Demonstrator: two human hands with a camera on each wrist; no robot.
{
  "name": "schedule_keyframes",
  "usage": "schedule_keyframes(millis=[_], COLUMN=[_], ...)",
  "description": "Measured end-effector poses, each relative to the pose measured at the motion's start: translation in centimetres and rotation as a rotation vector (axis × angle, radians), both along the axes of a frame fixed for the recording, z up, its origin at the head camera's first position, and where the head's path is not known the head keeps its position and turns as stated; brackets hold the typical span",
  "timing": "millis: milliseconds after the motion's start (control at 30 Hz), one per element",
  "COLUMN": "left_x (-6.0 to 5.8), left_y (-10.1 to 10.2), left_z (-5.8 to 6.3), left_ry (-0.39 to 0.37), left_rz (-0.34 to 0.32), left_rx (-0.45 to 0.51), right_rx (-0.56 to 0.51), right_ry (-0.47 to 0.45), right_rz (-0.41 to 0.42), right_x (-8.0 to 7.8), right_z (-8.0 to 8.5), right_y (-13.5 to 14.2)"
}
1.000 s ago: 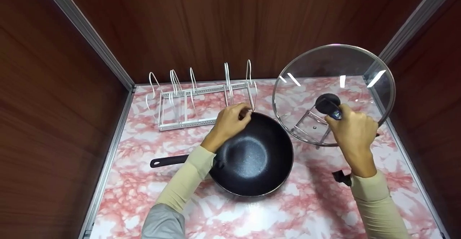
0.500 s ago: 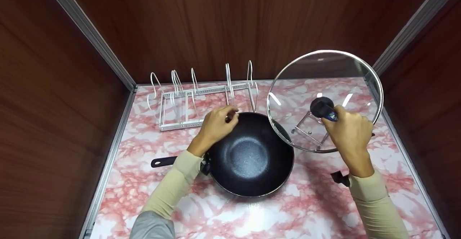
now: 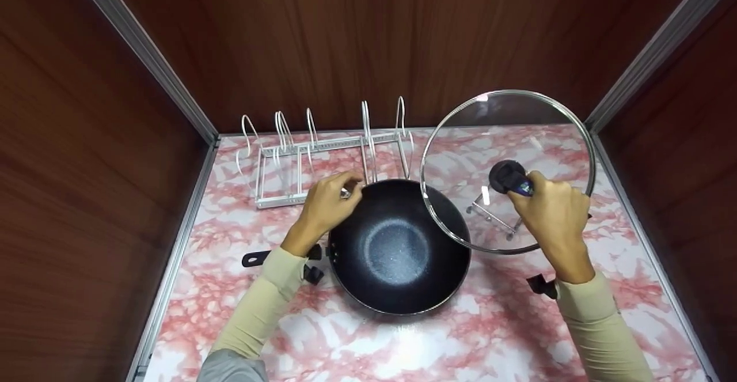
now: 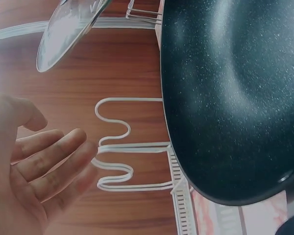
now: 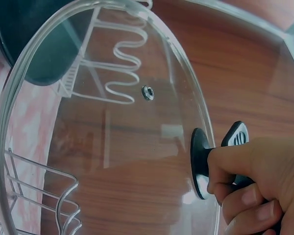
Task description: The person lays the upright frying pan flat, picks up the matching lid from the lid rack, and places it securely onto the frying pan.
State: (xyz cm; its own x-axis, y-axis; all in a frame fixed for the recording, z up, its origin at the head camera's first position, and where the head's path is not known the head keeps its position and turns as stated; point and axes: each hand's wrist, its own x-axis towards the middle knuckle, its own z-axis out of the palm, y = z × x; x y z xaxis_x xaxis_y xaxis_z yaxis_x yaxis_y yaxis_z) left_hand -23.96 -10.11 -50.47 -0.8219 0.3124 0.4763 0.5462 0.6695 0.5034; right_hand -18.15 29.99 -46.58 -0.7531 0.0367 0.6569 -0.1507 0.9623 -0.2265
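My right hand [image 3: 550,206] grips the black knob [image 3: 508,177] of a round glass lid [image 3: 460,140] with a metal rim. The lid is held up in the air, its left edge overlapping the wok in the head view. On the table sits a black wok [image 3: 397,252], its handle [image 3: 256,258] pointing left. My left hand [image 3: 329,200] hovers over the wok's upper left rim, fingers loosely bent and nothing between them. In the left wrist view the fingers [image 4: 54,166] stand apart from the wok's edge.
Behind the wok stands a white wire rack [image 3: 305,147] with upright loops. A small metal wire stand [image 3: 489,218] shows through and below the lid. Wood-look panels [image 3: 368,42] enclose the red-and-white marbled table [image 3: 357,347] at the back and sides.
My left hand has drawn back leftward along the wok's rim. The lid in my right hand has shifted left and slightly nearer, now overlapping the wok. The wok stays put.
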Motion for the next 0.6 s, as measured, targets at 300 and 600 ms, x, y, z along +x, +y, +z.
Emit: schedule_keyframes(millis=[300, 600], left_x=[0.6, 1.3], left_y=[-2.0, -3.9], left_z=[-0.5, -1.3], left_ry=[-0.006, -0.053], left_rz=[0.022, 0.047], left_rx=[-0.018, -0.057], right_rx=[-0.028, -0.009], right_ry=[-0.044, -0.079], right_rz=[0.027, 0.039], right_x=[0.1, 0.3], right_z=[-0.6, -0.8], right_y=[-0.4, -0.5])
